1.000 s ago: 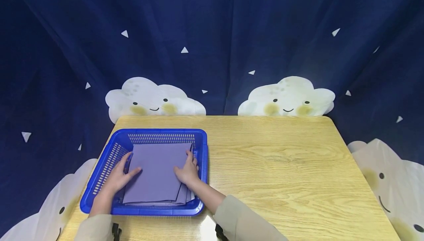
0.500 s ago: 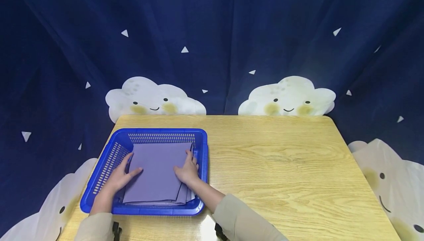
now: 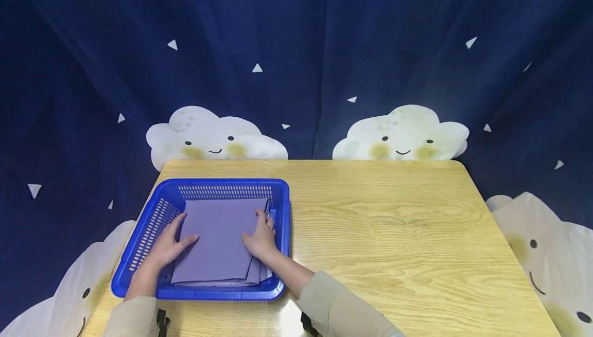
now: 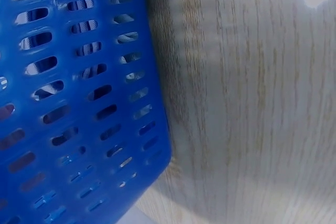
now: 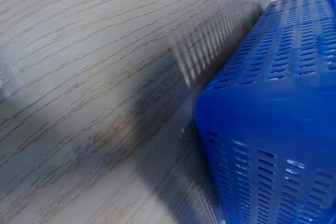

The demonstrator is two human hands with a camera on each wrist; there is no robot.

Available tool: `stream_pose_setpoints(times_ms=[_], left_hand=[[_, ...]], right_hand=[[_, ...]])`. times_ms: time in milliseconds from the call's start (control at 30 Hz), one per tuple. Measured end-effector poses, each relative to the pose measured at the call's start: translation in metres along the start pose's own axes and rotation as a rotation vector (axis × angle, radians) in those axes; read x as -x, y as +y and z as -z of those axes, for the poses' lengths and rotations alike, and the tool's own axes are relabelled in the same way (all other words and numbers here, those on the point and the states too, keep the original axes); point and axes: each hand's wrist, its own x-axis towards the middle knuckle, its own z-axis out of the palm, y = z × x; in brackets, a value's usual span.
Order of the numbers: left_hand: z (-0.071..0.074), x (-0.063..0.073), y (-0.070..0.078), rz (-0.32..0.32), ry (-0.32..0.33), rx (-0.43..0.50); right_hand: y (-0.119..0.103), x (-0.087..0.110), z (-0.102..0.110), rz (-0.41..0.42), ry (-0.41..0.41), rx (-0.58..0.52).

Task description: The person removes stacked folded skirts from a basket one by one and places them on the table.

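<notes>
Purple-topped paper stack (image 3: pixel 217 247) in blue slotted basket (image 3: pixel 217 294); left hand (image 3: pixel 168 247), right hand (image 3: pixel 261 239), each grip spread at one side; we should press evenly

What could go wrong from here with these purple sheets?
The flat, rectangular purple sheets overlap unevenly, so lower ones might slip if lifted together. The left hand and right hand reach inside the blue perforated plastic basket, so knuckles or sheet corners might catch its walls.
</notes>
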Motion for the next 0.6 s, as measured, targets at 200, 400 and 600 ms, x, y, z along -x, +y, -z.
stream_pose_setpoints(times_ms=[200, 400, 600], left_hand=[[0.0001, -0.0004, 0.0018, -0.022, 0.023, -0.013], [0.0002, -0.0008, 0.0027, -0.042, 0.043, -0.012], [0.0008, 0.001, 0.0038, -0.044, 0.033, 0.003]], right_hand=[[0.0003, -0.0004, -0.0002, 0.024, 0.009, 0.003], [0.0002, -0.0008, -0.0003, 0.025, 0.02, 0.013], [0.0001, -0.0007, -0.0003, 0.004, -0.023, 0.029]])
